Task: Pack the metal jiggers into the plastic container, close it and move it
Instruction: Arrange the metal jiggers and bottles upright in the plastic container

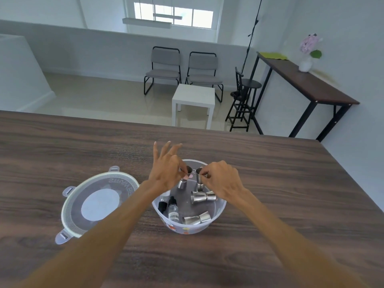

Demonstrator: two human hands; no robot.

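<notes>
Your left hand [166, 173] pinches one upright jigger [184, 179] and your right hand [220, 179] another [200, 179], both inside the open plastic container [219, 215]. Two more jiggers [202, 197] lie in it; lid [99, 202] sits on the counter [270, 183] just left.

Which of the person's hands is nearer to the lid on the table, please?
Left. The left hand is over the bowl's near-lid side; the right hand is farther from the lid.

Left hand [166, 173] pinches with three fingers splayed upward; right hand [221, 179] pinches, knuckles up.
</notes>
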